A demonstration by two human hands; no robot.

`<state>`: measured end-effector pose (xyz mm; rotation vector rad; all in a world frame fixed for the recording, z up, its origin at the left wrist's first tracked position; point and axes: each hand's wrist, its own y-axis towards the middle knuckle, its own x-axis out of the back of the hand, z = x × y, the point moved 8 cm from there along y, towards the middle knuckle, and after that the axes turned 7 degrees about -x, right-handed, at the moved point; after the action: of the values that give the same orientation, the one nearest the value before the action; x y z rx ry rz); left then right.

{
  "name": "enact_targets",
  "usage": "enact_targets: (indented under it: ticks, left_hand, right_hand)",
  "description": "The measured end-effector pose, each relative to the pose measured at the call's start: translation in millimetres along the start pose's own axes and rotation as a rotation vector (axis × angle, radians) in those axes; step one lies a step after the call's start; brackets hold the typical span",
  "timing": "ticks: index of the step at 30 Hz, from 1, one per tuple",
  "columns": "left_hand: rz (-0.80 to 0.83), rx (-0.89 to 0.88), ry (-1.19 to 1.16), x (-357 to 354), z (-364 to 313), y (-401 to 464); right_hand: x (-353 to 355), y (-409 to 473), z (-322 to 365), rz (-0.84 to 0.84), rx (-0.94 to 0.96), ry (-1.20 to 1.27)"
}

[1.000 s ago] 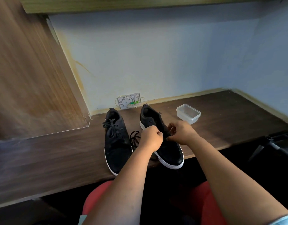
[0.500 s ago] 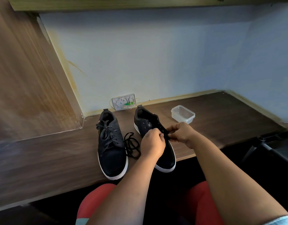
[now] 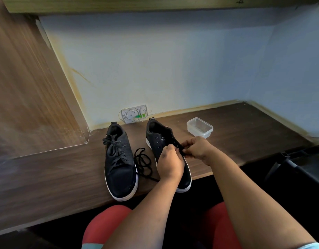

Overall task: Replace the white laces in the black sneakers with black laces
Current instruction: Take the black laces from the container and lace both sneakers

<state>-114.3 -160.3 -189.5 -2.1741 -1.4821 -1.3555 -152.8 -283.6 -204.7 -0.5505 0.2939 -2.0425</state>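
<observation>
Two black sneakers with white soles stand on the dark wooden desk (image 3: 245, 137), toes toward me. The left sneaker (image 3: 119, 162) is laced with a black lace. The right sneaker (image 3: 161, 139) shows bare eyelets near its heel end. Over its middle, my left hand (image 3: 170, 163) and my right hand (image 3: 196, 149) meet with curled fingers, pinching a black lace at the eyelets. The loose part of that black lace (image 3: 143, 162) lies coiled on the desk between the two shoes. No white lace is in view.
A clear plastic container (image 3: 200, 127) sits behind my right hand. A white wall plate (image 3: 134, 114) with thin wires leans at the wall behind the shoes. A wooden panel (image 3: 25, 97) rises at the left. A black chair part (image 3: 299, 164) is at the right edge.
Both hands stay on the right sneaker's lace and have worked slightly closer together over the eyelets. The camera view has shifted a little; the shoes have not moved.
</observation>
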Motion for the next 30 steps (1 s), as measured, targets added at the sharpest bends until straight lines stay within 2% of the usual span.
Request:
enact_targets:
  ticks: [8, 21, 25, 28, 30]
  left_hand:
    - [-0.032, -0.015, 0.011, -2.0, -1.0, -1.8]
    - [0.003, -0.07, 0.036, -6.5, -1.8, -1.2]
    - [0.022, -0.053, 0.054, -8.4, 0.3, -0.1]
    - [0.025, -0.06, 0.042, -8.7, -0.5, 0.9]
    - [0.032, -0.052, 0.047, -7.2, -1.6, 1.0]
  right_hand:
    - [0.2, 4.1, -4.0, 0.006, -0.008, 0.013]
    - [-1.3, 7.1, -7.2, 0.013, -0.005, 0.056]
    - [-3.0, 5.1, -5.6, 0.068, 0.014, 0.06]
    - [-7.0, 2.5, -4.5, 0.143, -0.011, 0.16]
    - [-6.6, 1.0, -3.0, 0.132, -0.007, 0.157]
